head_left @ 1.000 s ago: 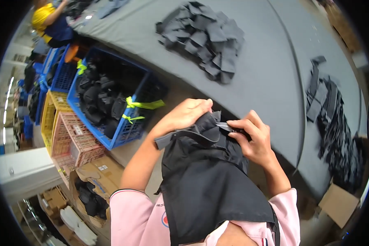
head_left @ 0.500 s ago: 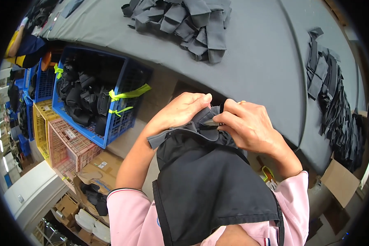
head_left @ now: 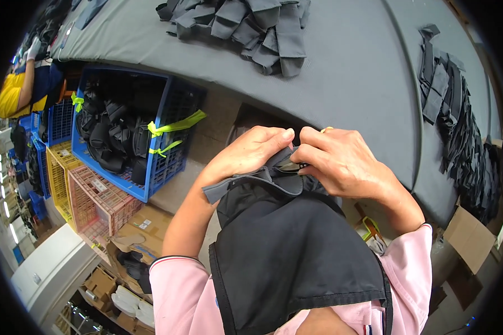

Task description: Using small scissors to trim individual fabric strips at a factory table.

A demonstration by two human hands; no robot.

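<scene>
Above the black apron (head_left: pixel 296 254) on my front, both hands are at work on a dark grey fabric piece (head_left: pixel 268 180) with stitched, folded edges. My left hand (head_left: pixel 251 149) is closed on its left side, thumb stretched along the top, and a loose strap end (head_left: pixel 217 191) hangs over the wrist. My right hand (head_left: pixel 341 159), a yellow ring on one finger, pinches the piece's upper right edge with thumb and forefinger. A small greyish, shiny bit shows between the fingertips; I cannot tell what it is. The fingers hide part of the fabric.
Ahead stands a grey-covered table (head_left: pixel 352 72) with a pile of grey fabric pieces (head_left: pixel 246 28) and a heap of dark strips (head_left: pixel 458 128) at right. A blue crate (head_left: pixel 145 184) of black items stands left, beside a pink crate (head_left: pixel 98 192). A co-worker's yellow sleeve (head_left: pixel 11 95) shows far left.
My right hand has shifted slightly up and left along the fabric edge, its wrist turned a little. The view has tilted slightly, and more of the co-worker shows at far left.
</scene>
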